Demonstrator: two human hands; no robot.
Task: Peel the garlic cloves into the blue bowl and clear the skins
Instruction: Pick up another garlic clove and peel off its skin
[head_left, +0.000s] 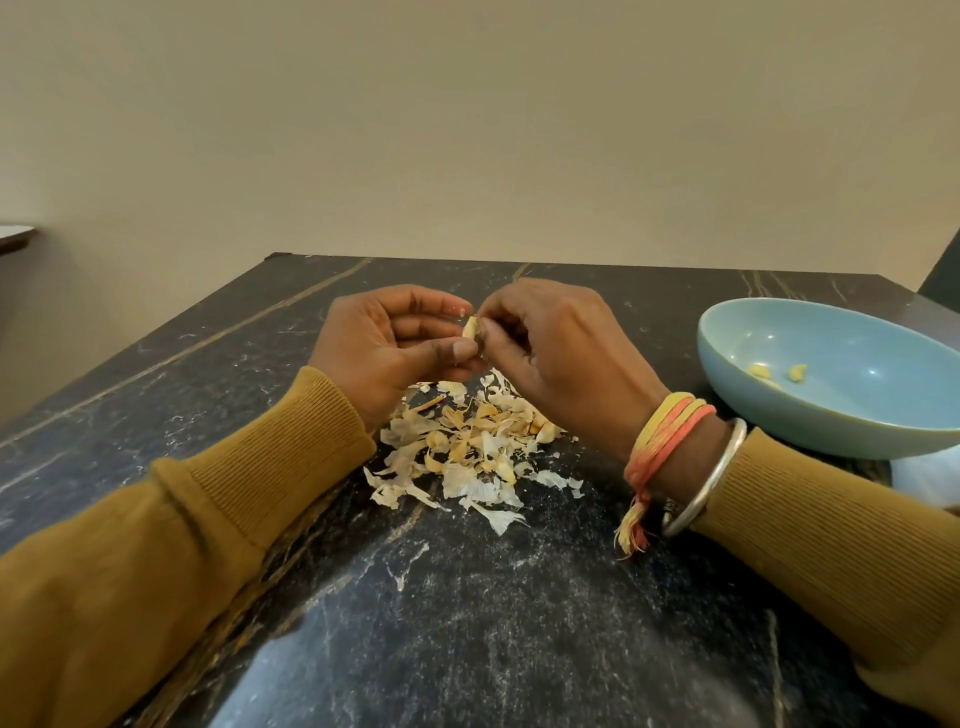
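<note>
Garlic cloves (797, 372), two peeled, lie in the blue bowl (893, 358), to the right of the right hand (553, 340). Loose skins (467, 452) are heaped just below both hands. Left hand (382, 340), fingers curled, pinches one clove (470, 328) between thumb and fingertips; right hand pinches its skin. Judged light, firm, slippery once bare; skin papery and brittle. Grip the sides, strip from an end.

Papery garlic skins (467, 457) lie heaped mid dark stone counter (467, 623); right of them, the round blue bowl (883, 405) holds seemingly two peeled cloves (760, 370).
</note>
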